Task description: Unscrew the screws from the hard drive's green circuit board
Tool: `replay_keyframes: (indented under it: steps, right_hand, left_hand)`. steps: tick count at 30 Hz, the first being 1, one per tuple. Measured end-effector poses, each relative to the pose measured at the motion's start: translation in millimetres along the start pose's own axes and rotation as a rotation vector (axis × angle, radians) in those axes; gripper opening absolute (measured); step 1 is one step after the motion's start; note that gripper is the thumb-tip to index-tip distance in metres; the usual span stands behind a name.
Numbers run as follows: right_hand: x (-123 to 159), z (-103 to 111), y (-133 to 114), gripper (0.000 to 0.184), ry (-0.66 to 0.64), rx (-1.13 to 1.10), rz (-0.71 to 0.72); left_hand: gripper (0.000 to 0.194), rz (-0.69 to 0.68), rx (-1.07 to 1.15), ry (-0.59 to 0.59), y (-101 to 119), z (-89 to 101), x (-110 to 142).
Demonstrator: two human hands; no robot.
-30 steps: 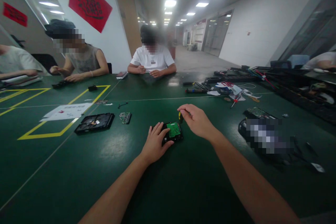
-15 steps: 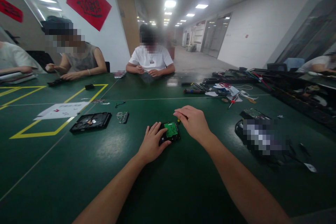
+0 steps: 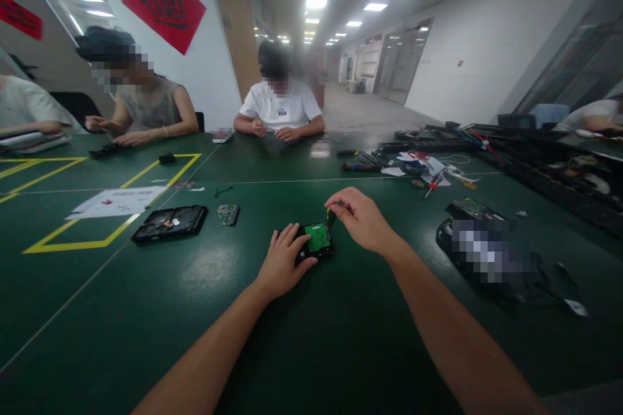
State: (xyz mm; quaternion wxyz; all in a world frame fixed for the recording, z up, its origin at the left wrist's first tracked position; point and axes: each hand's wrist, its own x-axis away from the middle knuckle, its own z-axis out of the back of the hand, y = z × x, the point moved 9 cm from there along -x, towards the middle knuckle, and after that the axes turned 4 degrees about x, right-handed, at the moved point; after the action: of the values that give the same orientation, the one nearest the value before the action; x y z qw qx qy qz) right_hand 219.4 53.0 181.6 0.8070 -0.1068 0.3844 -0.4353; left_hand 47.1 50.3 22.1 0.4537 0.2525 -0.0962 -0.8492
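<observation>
A black hard drive (image 3: 329, 251) with a green circuit board (image 3: 318, 238) on its upper face lies flat on the table in front of me. My left hand (image 3: 287, 259) holds it from the left, fingers along its far side and thumb at the near edge. Over the drive's far right corner, my right hand (image 3: 357, 217) pinches a small yellow-and-dark screwdriver (image 3: 329, 214), standing nearly upright. The screwdriver's tip is too small to make out, so I cannot tell whether it touches a screw.
Left of the drive lie a small circuit board (image 3: 228, 214), an opened black casing (image 3: 170, 224) and a white paper sheet (image 3: 117, 202). Cables and tools (image 3: 363, 166) are piled at the far right, near a blurred black device (image 3: 448, 243). Two people (image 3: 280, 104) (image 3: 156, 104) sit opposite.
My right hand has risen slightly and its grip has shifted, so more of the screwdriver shows below the fingers. The left hand and the hard drive have stayed almost still.
</observation>
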Motion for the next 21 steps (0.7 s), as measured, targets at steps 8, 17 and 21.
replay_keyframes:
  steps: [8,17,21]
  right_hand:
    - [1,-3,-6,0.026,0.000,0.017,0.026]
    - [3,7,9,0.022,0.155,0.245,-0.111]
    - [3,6,3,0.019,0.117,0.229,-0.095]
  left_hand:
    - [0.057,0.015,0.006,0.001,2,2.8,1]
    - [0.057,0.026,0.011,-0.019,3,4.2,0]
    - [0.058,0.025,0.030,-0.003,3,4.7,0]
